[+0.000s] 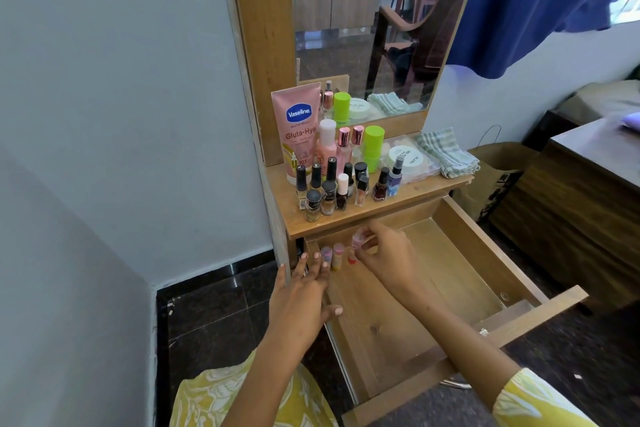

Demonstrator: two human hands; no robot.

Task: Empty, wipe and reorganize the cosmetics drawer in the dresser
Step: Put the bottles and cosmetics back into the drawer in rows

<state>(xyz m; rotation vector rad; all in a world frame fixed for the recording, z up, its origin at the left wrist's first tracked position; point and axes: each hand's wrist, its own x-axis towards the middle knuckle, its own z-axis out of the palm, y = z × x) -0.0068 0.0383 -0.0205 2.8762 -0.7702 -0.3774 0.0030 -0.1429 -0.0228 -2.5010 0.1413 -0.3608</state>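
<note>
Standing against the wall, one dresser [346, 222] with mirror; one drawer [460, 274] pulled open below its shelf. On the shelf: one pink lotion tube [298, 128], one folded checked cloth [446, 152], two green-capped bottles, roughly a dozen nail polish bottles [329, 189] clustered at front. In the drawer's back-left corner: two small bottles [331, 255] upright. Right hand [384, 253] pinches one blurred pink bottle [358, 241] beside them. Left hand [304, 291], fingers straight, rests at the drawer's left edge, holding nothing.
</note>
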